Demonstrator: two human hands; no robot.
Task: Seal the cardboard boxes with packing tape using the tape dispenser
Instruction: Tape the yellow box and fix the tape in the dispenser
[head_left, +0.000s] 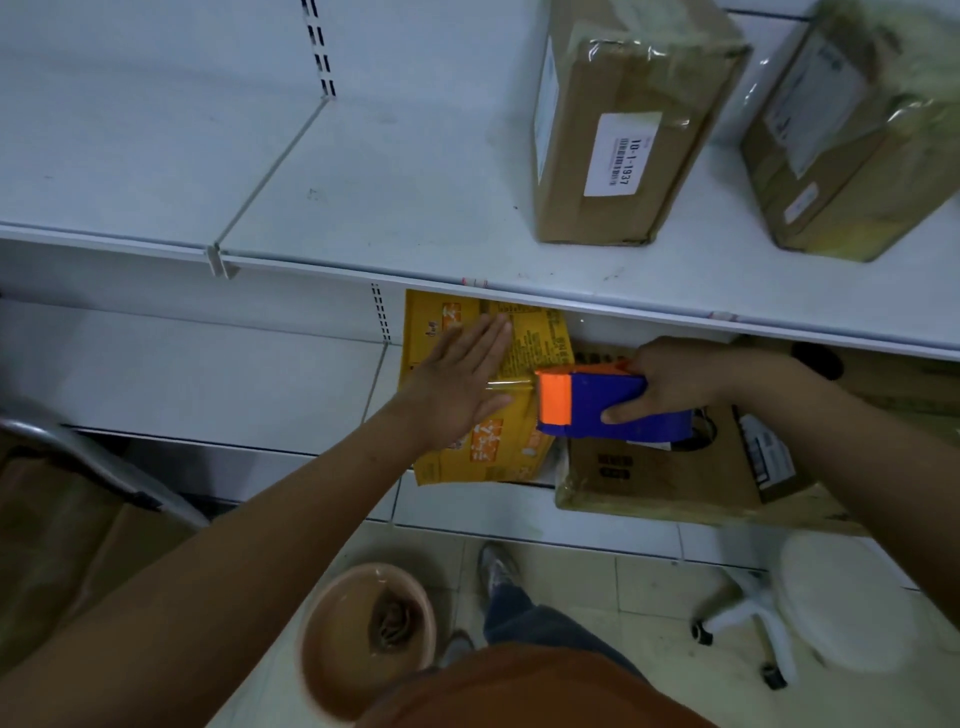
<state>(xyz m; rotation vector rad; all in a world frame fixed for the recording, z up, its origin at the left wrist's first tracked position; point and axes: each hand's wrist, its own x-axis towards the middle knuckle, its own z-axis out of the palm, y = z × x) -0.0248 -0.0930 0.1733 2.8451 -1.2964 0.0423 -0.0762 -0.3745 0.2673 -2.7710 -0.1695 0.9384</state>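
While left hand (460, 382) presses, tape dispenser (613, 402) (gripped) seemingly tapes.

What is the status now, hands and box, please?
Left hand flat on yellow box. Right hand grips tape dispenser, tape on box. Nothing in the way.

The yellow box (488, 395), printed with orange panels and small text, lies flat at the front edge of the lower shelf (208, 374), its far end tucked under the shelf above. A strip of clear tape (511, 385) runs across its top to the tape dispenser (613, 405), blue with an orange front, apparently touching the box's right edge.
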